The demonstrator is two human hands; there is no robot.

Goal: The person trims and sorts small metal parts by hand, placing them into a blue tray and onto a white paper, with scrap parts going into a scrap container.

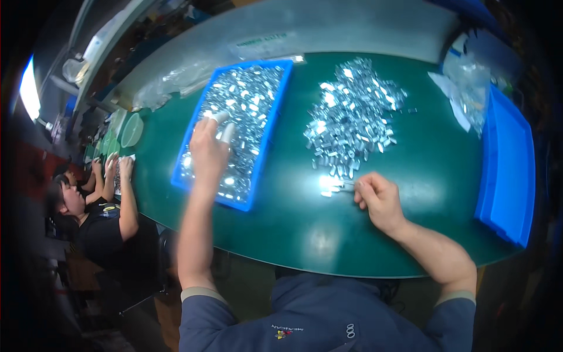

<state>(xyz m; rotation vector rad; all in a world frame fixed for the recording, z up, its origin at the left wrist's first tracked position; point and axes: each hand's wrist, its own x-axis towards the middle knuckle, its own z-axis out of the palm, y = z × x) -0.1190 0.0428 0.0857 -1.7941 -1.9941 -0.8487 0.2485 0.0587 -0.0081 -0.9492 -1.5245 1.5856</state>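
My left hand (210, 146) is over a blue tray (256, 170) filled with small shiny metal pieces (243, 97). White covers are on its fingertips, and its thumb and forefinger are apart with nothing visible between them. My right hand (379, 199) is closed in a pinch at the near side of a loose heap of small metal pieces (352, 111). From its fingers a thin metallic tool (347, 183) points left, its exact kind unclear. Beside the tool's tip lie a few bright metal pieces (328, 186), washed out by glare.
An upright-edged blue tray (507, 170) stands at the right end of the green table (281, 234). Clear plastic bags (469, 88) lie at the back right, more plastic (170, 85) at the back left. To the left, other people (105, 217) work by green bowls (132, 130).
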